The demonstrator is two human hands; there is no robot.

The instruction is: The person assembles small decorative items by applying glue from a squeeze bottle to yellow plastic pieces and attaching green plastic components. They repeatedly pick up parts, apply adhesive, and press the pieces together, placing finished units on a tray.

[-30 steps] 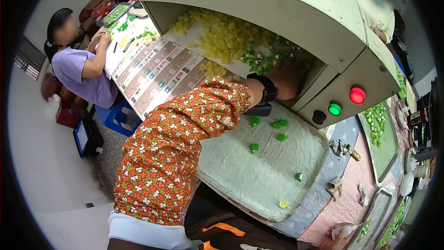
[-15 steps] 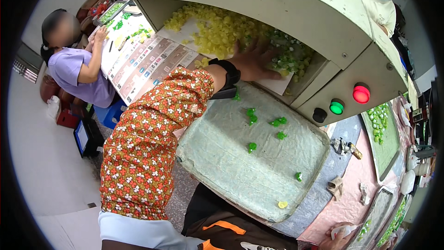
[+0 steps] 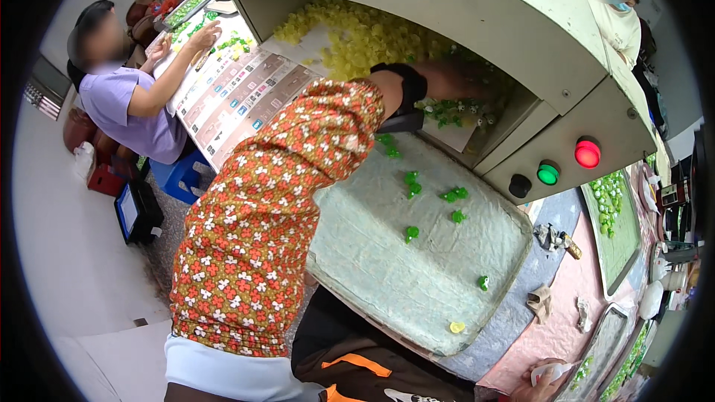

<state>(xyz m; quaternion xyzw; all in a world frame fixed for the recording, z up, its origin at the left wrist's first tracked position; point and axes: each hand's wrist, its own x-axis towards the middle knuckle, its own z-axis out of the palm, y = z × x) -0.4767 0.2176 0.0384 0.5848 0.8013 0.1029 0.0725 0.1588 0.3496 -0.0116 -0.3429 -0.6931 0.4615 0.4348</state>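
Note:
My left hand [image 3: 456, 80] reaches deep into the opening of a beige machine [image 3: 506, 15]. It is smeared by motion, so its fingers cannot be read. Green-and-white small pieces [image 3: 450, 113] lie beside and under it, partly on a white sheet. Translucent yellow pieces [image 3: 350, 37] are heaped to its left. Under the floral-sleeved forearm is a cloth-lined tray [image 3: 387, 275], with several small green pieces [image 3: 453, 194] and one yellow piece [image 3: 456, 327] on it. At the lower right edge, my right hand [image 3: 545, 383] is closed around a white thing with a narrow tip [image 3: 557, 371], partly cut off.
Red [image 3: 587, 152] and green [image 3: 547, 173] buttons are on the machine's front. Long trays of green pieces [image 3: 609, 205] stand to the right, near a crumpled cloth [image 3: 540, 304]. A person in purple [image 3: 134, 112] works at the left; another person [image 3: 607, 15] is behind the machine.
My left hand and forearm have moved right and deeper into the machine, and the hand has blurred. The person in purple has stretched an arm further over the table. My right hand has hardly moved.

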